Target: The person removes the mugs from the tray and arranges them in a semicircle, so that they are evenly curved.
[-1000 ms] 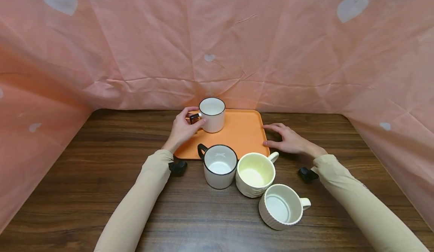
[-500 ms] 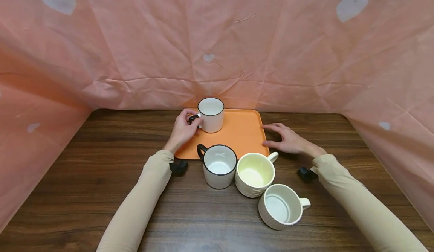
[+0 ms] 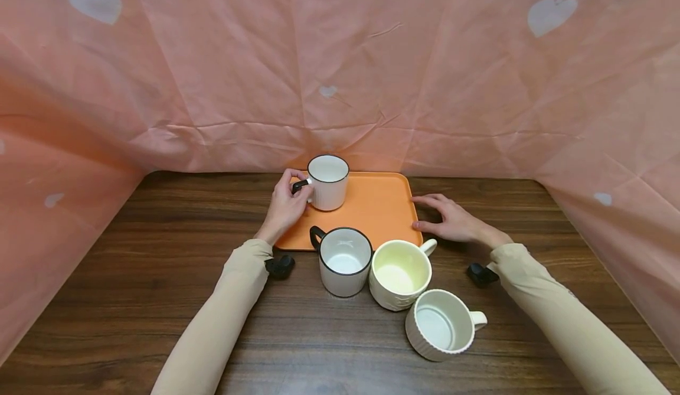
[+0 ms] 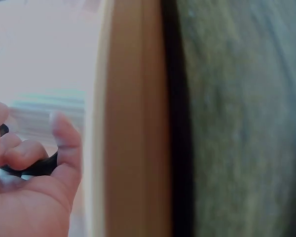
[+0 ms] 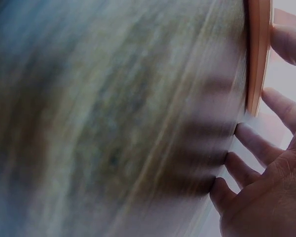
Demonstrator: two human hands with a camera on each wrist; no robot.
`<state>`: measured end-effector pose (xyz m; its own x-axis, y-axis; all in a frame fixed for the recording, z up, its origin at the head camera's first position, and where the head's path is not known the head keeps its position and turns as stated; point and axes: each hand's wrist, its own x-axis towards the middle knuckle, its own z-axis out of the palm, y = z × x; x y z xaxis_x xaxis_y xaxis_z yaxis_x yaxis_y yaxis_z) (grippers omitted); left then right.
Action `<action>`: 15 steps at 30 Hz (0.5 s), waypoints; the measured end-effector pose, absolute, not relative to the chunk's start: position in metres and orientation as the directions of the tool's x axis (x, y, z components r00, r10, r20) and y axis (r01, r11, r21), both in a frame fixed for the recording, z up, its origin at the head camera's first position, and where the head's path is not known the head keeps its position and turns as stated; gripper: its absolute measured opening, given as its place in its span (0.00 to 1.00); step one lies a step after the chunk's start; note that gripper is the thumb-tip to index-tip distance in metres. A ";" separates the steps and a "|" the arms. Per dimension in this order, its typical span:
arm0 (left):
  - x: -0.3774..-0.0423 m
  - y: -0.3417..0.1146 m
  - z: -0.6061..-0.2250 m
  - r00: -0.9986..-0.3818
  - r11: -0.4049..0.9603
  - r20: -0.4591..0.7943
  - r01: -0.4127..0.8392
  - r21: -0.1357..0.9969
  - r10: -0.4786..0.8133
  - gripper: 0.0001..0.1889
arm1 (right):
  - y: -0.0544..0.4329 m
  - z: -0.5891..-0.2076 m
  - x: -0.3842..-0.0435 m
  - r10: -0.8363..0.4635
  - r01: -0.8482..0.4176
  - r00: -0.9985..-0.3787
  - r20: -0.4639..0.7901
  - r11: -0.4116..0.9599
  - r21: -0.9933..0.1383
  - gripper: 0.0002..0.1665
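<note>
A white mug with a black rim (image 3: 330,191) stands upright towards the left of the orange tray (image 3: 382,212). My left hand (image 3: 287,203) pinches its black handle (image 3: 300,186) between thumb and curled fingers, as the left wrist view also shows with the dark handle (image 4: 39,168). My right hand (image 3: 454,218) rests at the tray's right side, fingers spread. In the right wrist view, the thumb and one fingertip touch the tray's rim (image 5: 259,54), while the other fingertips are down at the table.
In front of the tray stand another black-rimmed white mug (image 3: 344,283), a pale yellow mug (image 3: 390,297) and a ribbed off-white mug (image 3: 425,339), close together. Pink cloth (image 3: 361,58) hangs behind and at both sides of the wooden table (image 3: 175,253).
My left hand has drawn the black-rimmed mug slightly left and a little nearer on the tray, its fingers closing more on the handle. The right hand has stayed at the tray's edge.
</note>
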<state>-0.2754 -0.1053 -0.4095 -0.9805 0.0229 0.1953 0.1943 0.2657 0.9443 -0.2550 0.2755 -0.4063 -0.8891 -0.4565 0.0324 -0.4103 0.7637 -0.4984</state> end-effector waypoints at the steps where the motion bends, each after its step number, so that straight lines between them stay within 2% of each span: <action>1: -0.275 -0.105 -0.409 -0.980 0.257 0.197 0.195 0.946 0.017 0.12 | 0.275 -0.406 -0.255 -0.457 -0.411 -0.889 0.034 0.763 -0.499 0.38; 15: -0.263 -0.110 -0.408 -0.967 0.243 0.253 0.243 0.939 -0.009 0.12 | 0.277 -0.408 -0.257 -0.468 -0.428 -0.882 0.046 0.757 -0.493 0.38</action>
<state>-0.2630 -0.1102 -0.4077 -0.9674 -0.0091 0.2531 0.2434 0.2428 0.9390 -0.2565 0.2768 -0.4082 -0.8825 -0.4681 0.0464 -0.4277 0.7573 -0.4935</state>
